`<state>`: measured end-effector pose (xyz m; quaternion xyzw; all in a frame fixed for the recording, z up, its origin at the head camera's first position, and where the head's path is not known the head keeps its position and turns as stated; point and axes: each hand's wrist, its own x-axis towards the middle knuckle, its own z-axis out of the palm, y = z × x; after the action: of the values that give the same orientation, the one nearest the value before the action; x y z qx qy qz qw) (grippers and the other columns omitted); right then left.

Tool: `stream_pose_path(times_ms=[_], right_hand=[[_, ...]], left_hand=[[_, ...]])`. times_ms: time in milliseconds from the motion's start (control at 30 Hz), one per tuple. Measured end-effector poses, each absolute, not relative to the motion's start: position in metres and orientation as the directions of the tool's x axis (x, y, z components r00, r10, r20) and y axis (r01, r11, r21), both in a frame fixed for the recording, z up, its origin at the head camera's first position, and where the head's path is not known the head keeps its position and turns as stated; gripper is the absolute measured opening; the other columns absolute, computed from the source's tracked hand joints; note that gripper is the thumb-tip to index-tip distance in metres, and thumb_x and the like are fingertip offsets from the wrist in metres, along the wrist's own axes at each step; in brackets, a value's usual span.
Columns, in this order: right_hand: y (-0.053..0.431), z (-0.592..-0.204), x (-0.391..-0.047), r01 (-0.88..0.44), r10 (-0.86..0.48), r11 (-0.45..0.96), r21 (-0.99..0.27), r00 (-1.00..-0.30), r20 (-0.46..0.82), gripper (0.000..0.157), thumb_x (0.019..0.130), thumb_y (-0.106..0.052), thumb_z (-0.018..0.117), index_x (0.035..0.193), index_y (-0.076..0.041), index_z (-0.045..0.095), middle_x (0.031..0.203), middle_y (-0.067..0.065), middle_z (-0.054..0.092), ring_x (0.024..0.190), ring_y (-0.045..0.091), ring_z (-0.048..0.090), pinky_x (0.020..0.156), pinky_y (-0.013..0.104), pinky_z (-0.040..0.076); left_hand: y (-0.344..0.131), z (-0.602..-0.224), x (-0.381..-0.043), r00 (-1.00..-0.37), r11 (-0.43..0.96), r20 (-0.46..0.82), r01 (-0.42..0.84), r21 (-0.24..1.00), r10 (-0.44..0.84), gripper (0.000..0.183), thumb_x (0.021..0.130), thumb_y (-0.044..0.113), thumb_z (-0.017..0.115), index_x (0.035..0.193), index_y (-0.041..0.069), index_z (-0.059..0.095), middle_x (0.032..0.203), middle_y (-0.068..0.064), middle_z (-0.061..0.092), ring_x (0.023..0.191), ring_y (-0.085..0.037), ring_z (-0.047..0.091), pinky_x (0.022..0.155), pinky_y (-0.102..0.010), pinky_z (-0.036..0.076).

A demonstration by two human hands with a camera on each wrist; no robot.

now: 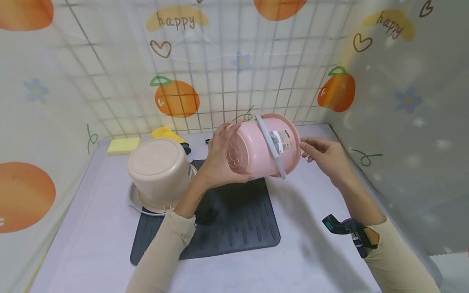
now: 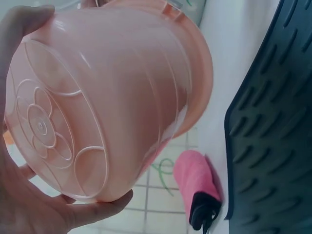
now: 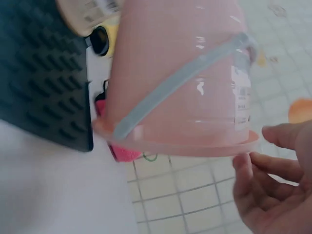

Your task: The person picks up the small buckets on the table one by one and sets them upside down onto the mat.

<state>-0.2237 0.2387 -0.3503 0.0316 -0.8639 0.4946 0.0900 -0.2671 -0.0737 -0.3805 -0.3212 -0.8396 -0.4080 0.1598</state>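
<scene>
A pink bucket (image 1: 253,152) with a grey handle (image 1: 271,146) is held tilted on its side above the dark mat. My left hand (image 1: 220,156) grips it round the base, fingers spread across the top and thumb underneath. The flower pattern of the bucket's bottom (image 2: 41,124) shows in the left wrist view. At the rim (image 3: 185,148) is my right hand (image 1: 324,156), thumb and fingers apart on either side of the edge; whether a fingertip touches it is unclear. A paper label (image 1: 282,141) is on the bucket's side.
A beige bucket (image 1: 157,175) stands upside down on the left, partly on the dark ridged mat (image 1: 234,224). Behind it lie a yellow sponge (image 1: 123,146) and a yellow cloth item (image 1: 166,133). A pink item with a black end (image 2: 197,183) lies beside the mat.
</scene>
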Motion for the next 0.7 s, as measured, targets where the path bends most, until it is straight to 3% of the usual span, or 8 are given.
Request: stream_pose_path(times_ms=[133, 267, 467, 700], right_hand=[[0.229, -0.352, -0.21, -0.281, -0.012, 0.698, -0.659, -0.924, 0.382, 0.033, 0.099, -0.032, 0.064, 0.121, -0.008, 0.071, 0.106, 0.008, 0.069, 0.085, 0.022, 0.064, 0.067, 0.013, 0.048], [0.222, -0.365, -0.192, -0.432, -0.135, 0.706, -0.561, -0.86, 0.493, 0.019, 0.096, -0.016, 0.069, 0.113, -0.009, 0.074, 0.101, 0.003, 0.071, 0.084, 0.018, 0.064, 0.071, 0.011, 0.048], [0.21, -0.4, -0.167, -0.522, -0.301, 0.658, -0.544, -0.843, 0.445, 0.018, 0.09, -0.01, 0.076, 0.107, -0.016, 0.075, 0.099, -0.01, 0.07, 0.082, 0.007, 0.059, 0.068, 0.024, 0.054], [0.192, -0.436, -0.147, -0.631, -0.479, 0.628, -0.455, -0.775, 0.414, 0.023, 0.085, -0.007, 0.079, 0.107, -0.01, 0.073, 0.104, -0.002, 0.07, 0.086, 0.011, 0.064, 0.07, 0.031, 0.057]], left_hand=[[-0.086, -0.376, -0.267, -0.772, 0.491, 0.503, 0.635, 0.596, 0.388, 0.127, 0.056, 0.048, 0.093, 0.156, 0.04, 0.016, 0.158, -0.006, 0.015, 0.143, -0.022, 0.014, 0.1, -0.058, 0.04], [-0.091, -0.371, -0.265, -0.803, 0.519, 0.463, 0.596, 0.613, 0.375, 0.125, 0.058, 0.046, 0.092, 0.156, 0.04, 0.016, 0.157, -0.006, 0.015, 0.141, -0.027, 0.017, 0.1, -0.059, 0.04], [-0.093, -0.36, -0.265, -0.819, 0.599, 0.418, 0.573, 0.559, 0.393, 0.124, 0.06, 0.051, 0.09, 0.157, 0.038, 0.014, 0.158, -0.007, 0.015, 0.145, -0.024, 0.01, 0.105, -0.056, 0.034], [-0.102, -0.35, -0.262, -0.827, 0.602, 0.415, 0.561, 0.568, 0.379, 0.123, 0.059, 0.051, 0.091, 0.157, 0.035, 0.019, 0.157, -0.01, 0.018, 0.143, -0.027, 0.016, 0.109, -0.057, 0.025]])
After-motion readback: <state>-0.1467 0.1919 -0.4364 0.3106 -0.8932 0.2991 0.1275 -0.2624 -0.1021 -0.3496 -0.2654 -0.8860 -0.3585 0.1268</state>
